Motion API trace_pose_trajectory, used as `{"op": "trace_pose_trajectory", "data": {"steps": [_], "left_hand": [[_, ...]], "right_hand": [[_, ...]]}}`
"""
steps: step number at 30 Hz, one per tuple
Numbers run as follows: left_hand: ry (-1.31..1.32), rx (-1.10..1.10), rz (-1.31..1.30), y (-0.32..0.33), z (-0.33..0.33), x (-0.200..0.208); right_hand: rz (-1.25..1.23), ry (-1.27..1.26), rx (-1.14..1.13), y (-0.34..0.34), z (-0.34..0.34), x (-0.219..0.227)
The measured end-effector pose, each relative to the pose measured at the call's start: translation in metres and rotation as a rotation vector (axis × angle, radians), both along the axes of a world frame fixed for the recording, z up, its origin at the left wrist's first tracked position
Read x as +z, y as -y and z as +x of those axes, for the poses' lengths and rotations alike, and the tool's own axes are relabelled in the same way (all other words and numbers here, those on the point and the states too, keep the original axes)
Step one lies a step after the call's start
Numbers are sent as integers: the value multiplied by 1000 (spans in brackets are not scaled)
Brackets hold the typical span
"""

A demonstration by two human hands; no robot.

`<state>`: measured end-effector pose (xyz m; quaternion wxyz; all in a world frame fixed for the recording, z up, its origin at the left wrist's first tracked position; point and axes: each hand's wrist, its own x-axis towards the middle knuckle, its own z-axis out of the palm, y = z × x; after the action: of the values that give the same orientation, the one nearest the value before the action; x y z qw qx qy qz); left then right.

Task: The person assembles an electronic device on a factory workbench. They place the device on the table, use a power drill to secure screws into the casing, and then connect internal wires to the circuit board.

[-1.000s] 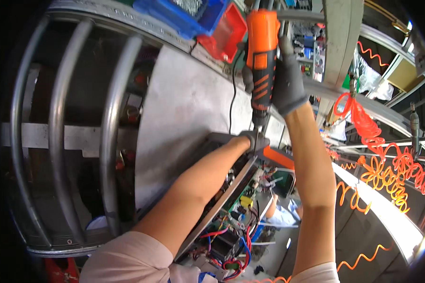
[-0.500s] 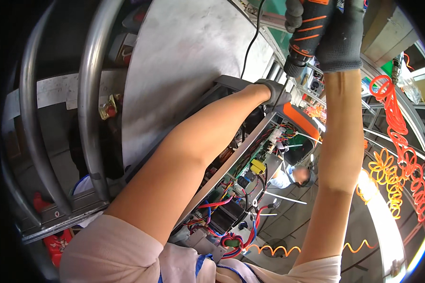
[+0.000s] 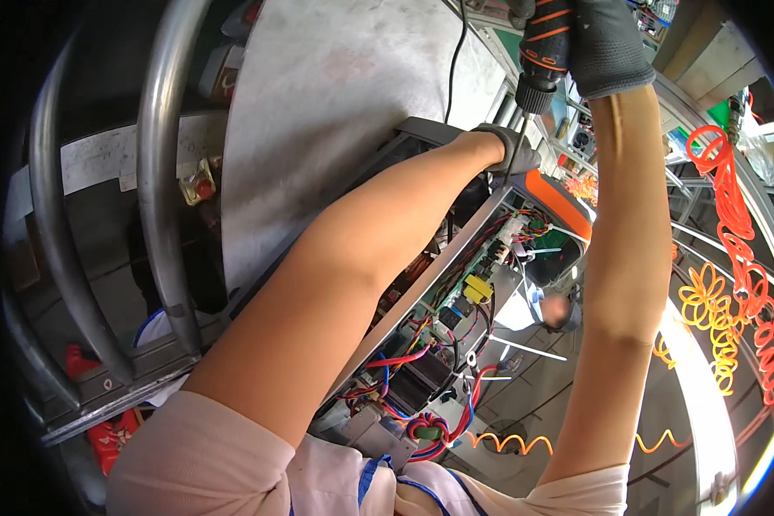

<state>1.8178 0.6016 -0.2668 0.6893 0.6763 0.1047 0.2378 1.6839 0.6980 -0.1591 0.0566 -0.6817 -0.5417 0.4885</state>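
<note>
My right hand (image 3: 609, 47), in a dark grey glove, is wrapped around a black and orange power screwdriver (image 3: 545, 39) at the top of the view. Its long thin bit (image 3: 517, 148) points down to the far end of an opened electrical unit (image 3: 445, 277). Close beside the bit, my gloved left hand (image 3: 512, 148) rests at the unit's far end with its fingers bent. What those fingers hold, if anything, is hidden. Inside the unit show a circuit board, a yellow component (image 3: 478, 289), coloured wires and thick red and blue cables (image 3: 443, 427) looped through a green ring.
A pale grey table top (image 3: 318, 103) lies left of the unit, with curved metal bars (image 3: 162, 172) beyond it. Red coiled hose (image 3: 731, 224) and orange coiled hose (image 3: 709, 301) hang at the right. Another person (image 3: 549, 310) is farther off. A black cable (image 3: 456, 60) hangs beside the screwdriver.
The screwdriver and my right hand appear slightly higher in the view. The unit and my left hand have shifted a little up and to the right, the bit staying at the unit's far end.
</note>
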Motion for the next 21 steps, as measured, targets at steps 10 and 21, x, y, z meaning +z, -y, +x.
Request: {"op": "trace_pose_trajectory", "data": {"steps": [10, 21], "left_hand": [[26, 73, 209, 0, 46, -15], [103, 69, 283, 9, 46, -12]], "right_hand": [[15, 28, 56, -7, 4, 3], [-1, 6, 6, 1, 7, -1]]}}
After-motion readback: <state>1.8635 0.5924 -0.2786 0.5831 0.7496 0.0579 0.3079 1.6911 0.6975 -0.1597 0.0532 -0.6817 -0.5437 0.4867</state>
